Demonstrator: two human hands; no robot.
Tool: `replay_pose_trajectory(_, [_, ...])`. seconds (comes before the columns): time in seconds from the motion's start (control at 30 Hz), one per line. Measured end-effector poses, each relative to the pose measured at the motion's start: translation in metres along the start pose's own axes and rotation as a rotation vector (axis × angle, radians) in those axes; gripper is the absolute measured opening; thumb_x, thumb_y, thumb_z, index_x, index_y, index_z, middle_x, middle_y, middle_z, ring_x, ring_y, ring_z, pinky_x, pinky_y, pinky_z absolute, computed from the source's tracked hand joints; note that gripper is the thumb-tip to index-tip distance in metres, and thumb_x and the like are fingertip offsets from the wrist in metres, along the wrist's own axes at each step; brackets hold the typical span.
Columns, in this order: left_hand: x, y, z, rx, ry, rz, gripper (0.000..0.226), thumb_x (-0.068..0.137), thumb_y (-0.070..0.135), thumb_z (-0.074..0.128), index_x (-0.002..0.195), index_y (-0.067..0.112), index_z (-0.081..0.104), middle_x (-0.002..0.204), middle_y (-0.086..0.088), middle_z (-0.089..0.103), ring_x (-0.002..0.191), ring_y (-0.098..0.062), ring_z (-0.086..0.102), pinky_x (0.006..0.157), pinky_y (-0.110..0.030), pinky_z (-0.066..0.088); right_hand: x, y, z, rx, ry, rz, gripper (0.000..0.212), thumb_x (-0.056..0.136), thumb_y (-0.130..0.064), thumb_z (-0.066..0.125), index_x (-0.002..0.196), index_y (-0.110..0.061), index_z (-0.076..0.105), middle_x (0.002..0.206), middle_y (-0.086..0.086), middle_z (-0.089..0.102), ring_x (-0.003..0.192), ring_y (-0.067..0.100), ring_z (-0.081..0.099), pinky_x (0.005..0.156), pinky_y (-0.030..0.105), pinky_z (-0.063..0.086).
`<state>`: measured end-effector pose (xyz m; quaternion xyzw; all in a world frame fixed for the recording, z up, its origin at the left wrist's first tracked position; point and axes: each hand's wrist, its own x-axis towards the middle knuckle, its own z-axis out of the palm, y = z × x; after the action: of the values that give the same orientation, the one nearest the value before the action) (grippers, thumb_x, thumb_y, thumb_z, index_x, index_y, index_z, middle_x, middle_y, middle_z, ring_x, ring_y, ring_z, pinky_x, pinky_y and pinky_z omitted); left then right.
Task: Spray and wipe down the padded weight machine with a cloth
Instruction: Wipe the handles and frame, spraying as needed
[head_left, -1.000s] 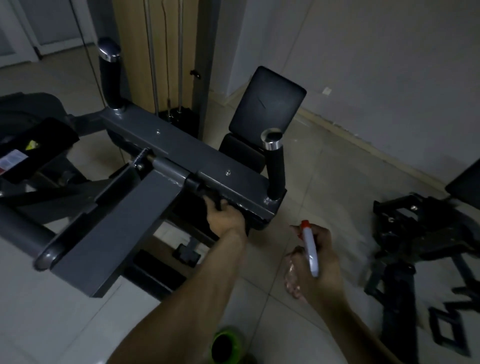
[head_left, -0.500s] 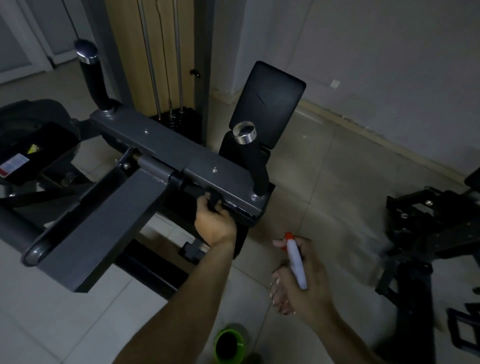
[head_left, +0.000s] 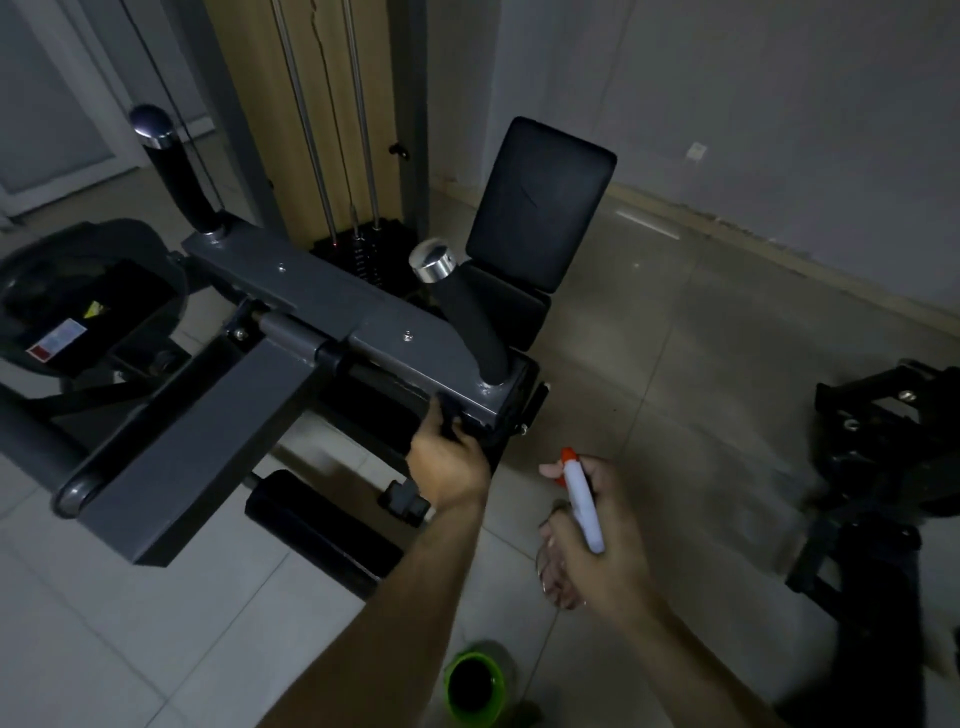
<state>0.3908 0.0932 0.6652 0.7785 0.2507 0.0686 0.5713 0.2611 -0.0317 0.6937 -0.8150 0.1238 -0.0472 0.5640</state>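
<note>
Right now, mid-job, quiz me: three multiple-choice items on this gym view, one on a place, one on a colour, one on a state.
1. Where is the left hand?
A. on the lower edge of the grey machine beam, near its right end
B. on the black back pad
C. flat on the floor

2. What colour is the nozzle tip of the spray bottle?
A. blue
B. orange-red
C. green

3. What is the right hand doing?
A. hanging empty
B. pressing a cloth on the pad
C. holding the spray bottle, clear of the machine

Answers:
1 A, its fingers curl at the beam's lower edge below the near handle.
2 B, the tip above the white body is orange-red.
3 C, its fingers wrap the bottle over bare floor tiles.
</note>
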Motion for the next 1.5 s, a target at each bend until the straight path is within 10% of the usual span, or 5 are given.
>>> replay_pose_trajectory(0.23, [-0.027,-0.014,0.001,0.123,-0.186,0.042,0.046,0.099,0.015,0.055,0.144,0.023,0.057,0.111,0.004,0.075,0.082,-0.018,0.074,0.078,-0.03,0.061,0.019,-0.011,-0.026,0.028,0.063,-0.052,0.041,0.097,0.004,0.053,0.121,-0.029,0.057,0.102,0.002,0.066,0.069,0.033,0.067,0.066,0.054,0.06])
replay_pose_trajectory(0.57, [-0.068,-0.002,0.039,-0.05,-0.139,-0.209,0.032,0.104,0.022,0.056,0.134,0.016,0.064,0.121,-0.002,0.073,0.086,-0.014,0.07,0.079,-0.028,0.058,0.023,0.008,-0.058,-0.018,0.049,-0.097,0.042,0.094,0.005,0.056,0.126,-0.023,0.054,0.121,-0.018,0.067,0.083,0.018,0.071,0.071,0.047,0.062])
replay_pose_trajectory(0.73, [-0.065,0.021,0.051,-0.897,-0.316,-0.866,0.033,0.108,0.014,0.035,0.12,0.001,0.064,0.084,-0.018,0.071,0.069,-0.027,0.064,0.044,-0.026,0.053,0.021,0.013,-0.07,0.021,0.056,-0.111,0.042,0.094,0.01,0.056,0.126,-0.017,0.055,0.121,-0.016,0.066,0.09,0.012,0.072,0.07,0.038,0.063])
replay_pose_trajectory(0.93, [-0.025,0.038,0.058,-1.653,-0.244,-1.222,0.038,0.108,0.013,0.036,0.121,-0.012,0.06,0.104,-0.04,0.066,0.092,-0.048,0.07,0.084,-0.043,0.063,0.02,0.027,-0.081,-0.026,0.021,-0.097,0.058,0.096,0.003,0.058,0.116,-0.052,0.054,0.104,-0.005,0.07,0.062,0.035,0.064,0.057,0.058,0.056])
replay_pose_trajectory(1.5, [-0.016,0.026,0.042,-1.457,-0.296,-1.274,0.043,0.107,0.023,0.044,0.117,-0.015,0.061,0.096,-0.033,0.071,0.085,-0.037,0.075,0.071,-0.036,0.064,0.032,0.014,-0.062,0.002,-0.037,-0.062,0.052,0.097,0.003,0.054,0.112,-0.047,0.055,0.101,0.006,0.067,0.057,0.044,0.06,0.052,0.06,0.052])
